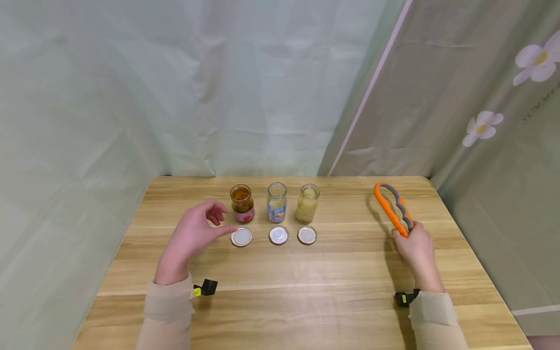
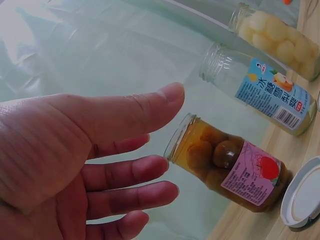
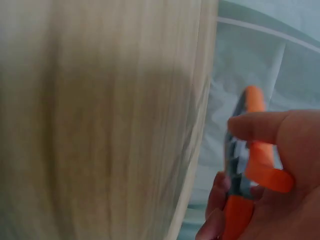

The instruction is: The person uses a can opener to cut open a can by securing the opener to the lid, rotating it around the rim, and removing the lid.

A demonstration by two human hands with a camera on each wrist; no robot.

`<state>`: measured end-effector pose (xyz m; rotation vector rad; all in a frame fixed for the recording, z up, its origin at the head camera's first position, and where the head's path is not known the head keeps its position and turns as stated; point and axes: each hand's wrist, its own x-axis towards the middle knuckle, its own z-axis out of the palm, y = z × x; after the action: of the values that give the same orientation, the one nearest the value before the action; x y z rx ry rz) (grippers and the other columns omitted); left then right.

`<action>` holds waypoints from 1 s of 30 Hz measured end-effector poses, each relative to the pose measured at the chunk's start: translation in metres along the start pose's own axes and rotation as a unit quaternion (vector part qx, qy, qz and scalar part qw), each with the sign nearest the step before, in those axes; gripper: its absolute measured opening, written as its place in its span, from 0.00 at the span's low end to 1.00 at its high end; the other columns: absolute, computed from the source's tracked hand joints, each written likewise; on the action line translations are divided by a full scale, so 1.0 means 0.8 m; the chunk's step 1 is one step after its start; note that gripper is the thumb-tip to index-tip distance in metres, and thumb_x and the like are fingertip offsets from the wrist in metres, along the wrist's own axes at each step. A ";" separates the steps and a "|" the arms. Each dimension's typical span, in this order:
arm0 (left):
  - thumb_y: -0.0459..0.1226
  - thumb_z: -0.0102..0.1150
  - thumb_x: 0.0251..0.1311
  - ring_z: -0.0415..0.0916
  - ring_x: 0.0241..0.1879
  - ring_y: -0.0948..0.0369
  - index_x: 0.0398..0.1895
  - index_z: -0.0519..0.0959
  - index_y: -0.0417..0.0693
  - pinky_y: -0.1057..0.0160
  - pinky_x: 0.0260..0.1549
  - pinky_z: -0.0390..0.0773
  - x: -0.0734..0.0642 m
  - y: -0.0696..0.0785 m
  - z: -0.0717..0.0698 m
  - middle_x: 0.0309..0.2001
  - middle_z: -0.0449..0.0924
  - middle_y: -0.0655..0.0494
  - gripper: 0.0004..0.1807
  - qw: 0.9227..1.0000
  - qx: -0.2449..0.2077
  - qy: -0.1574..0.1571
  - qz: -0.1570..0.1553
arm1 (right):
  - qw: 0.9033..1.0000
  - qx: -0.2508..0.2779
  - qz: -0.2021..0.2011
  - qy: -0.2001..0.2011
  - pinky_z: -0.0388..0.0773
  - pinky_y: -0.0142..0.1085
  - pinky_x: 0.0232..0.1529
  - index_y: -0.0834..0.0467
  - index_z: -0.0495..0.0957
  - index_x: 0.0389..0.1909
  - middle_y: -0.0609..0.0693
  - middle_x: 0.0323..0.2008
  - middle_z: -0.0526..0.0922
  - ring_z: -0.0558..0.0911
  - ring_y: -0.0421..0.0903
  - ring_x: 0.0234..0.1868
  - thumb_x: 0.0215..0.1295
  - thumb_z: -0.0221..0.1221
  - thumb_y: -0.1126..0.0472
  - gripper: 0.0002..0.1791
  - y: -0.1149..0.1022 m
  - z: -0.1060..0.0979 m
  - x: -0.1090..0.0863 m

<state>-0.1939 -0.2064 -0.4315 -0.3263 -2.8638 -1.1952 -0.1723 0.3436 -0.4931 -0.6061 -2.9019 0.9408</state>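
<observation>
My left hand [image 1: 192, 236] hovers beside a lidless jar of brown fruit with a pink label [image 1: 242, 211], thumb and fingers apart and holding nothing. In the left wrist view, the fingertips are near the rim of that jar [image 2: 252, 172]; I cannot tell if they touch it. Over the right of the table, my right hand [image 1: 417, 248] grips an orange-and-grey jar opener [image 1: 387, 209] by its lower end. A lidless jar with a blue label [image 1: 277, 210] stands in the middle, and a lidless jar of pale fruit [image 1: 307, 206] stands right of it.
Three lids lie pale side up before the jars: a left lid [image 1: 241, 236], a middle lid [image 1: 278, 235] and a right lid [image 1: 307, 235]. The wooden table [image 1: 288, 301] ends at a hanging curtain [image 1: 262, 97] behind the jars.
</observation>
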 end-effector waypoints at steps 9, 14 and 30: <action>0.45 0.78 0.63 0.79 0.41 0.55 0.51 0.81 0.46 0.54 0.39 0.78 0.001 -0.002 -0.002 0.42 0.84 0.49 0.21 1.000 -0.001 0.021 -0.012 | 0.996 -0.074 -0.021 -0.033 0.72 0.68 0.52 0.87 0.56 0.66 0.86 0.52 0.70 0.74 0.81 0.52 0.76 0.58 0.51 0.42 0.006 0.005 0.001; 0.46 0.77 0.64 0.79 0.40 0.55 0.51 0.81 0.46 0.55 0.37 0.77 0.000 -0.001 -0.004 0.41 0.83 0.52 0.20 0.999 -0.008 0.039 -0.014 | 0.992 -0.095 -0.019 -0.083 0.76 0.62 0.44 0.84 0.60 0.58 0.81 0.46 0.73 0.79 0.73 0.45 0.78 0.57 0.49 0.38 0.007 0.006 -0.001; 0.50 0.68 0.73 0.82 0.43 0.52 0.57 0.81 0.46 0.55 0.41 0.80 0.002 0.004 -0.012 0.43 0.86 0.50 0.21 0.996 -0.061 0.062 -0.020 | 0.973 -0.198 0.007 -0.119 0.75 0.59 0.35 0.72 0.72 0.49 0.71 0.41 0.76 0.79 0.68 0.40 0.72 0.53 0.24 0.47 -0.004 -0.014 -0.007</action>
<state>-0.1958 -0.2107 -0.4227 -0.1910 -2.7106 -1.3492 -0.1667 0.3456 -0.4820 -0.5640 -3.3379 0.4599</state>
